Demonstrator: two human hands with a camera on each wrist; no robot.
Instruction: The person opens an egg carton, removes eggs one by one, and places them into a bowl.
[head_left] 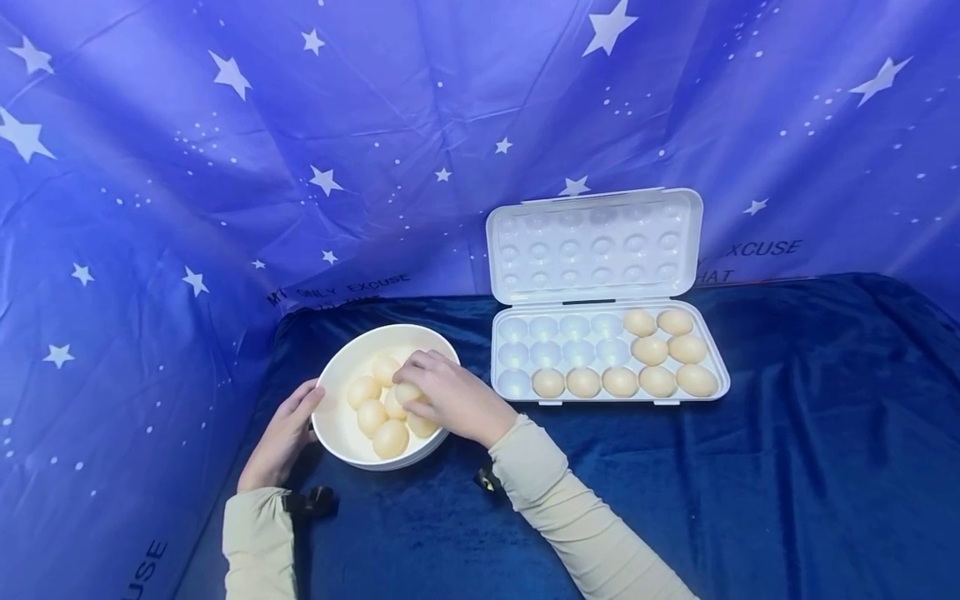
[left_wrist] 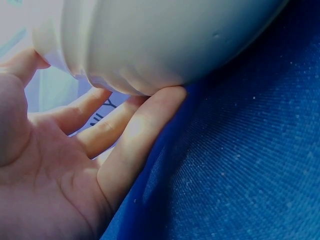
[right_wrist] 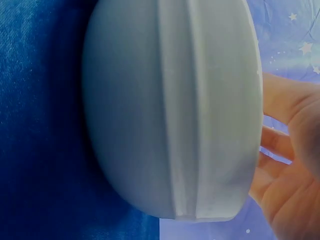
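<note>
A white bowl (head_left: 335, 435) holds several light-brown eggs (head_left: 391, 439). My left hand (head_left: 283, 432) grips the bowl at its left side, thumb at the rim; the left wrist view shows the fingers (left_wrist: 132, 132) against the outer wall (left_wrist: 150, 45). Inside the bowl, my right hand (head_left: 448, 392) holds an egg (head_left: 408, 393) between thumb and fingers, over the other eggs. In the right wrist view the bowl's ribbed outer wall (right_wrist: 135, 110) hides the eggs and fingertips, and part of the right hand (right_wrist: 295, 165) shows beyond the rim.
An open white egg carton (head_left: 517, 393) stands right of the bowl, its lid (head_left: 592, 292) raised against the star-printed curtain (head_left: 390, 100). Eggs fill most of its front row and the right end; hollows at the left are bare. Dark blue cloth (head_left: 810, 467) covers the table.
</note>
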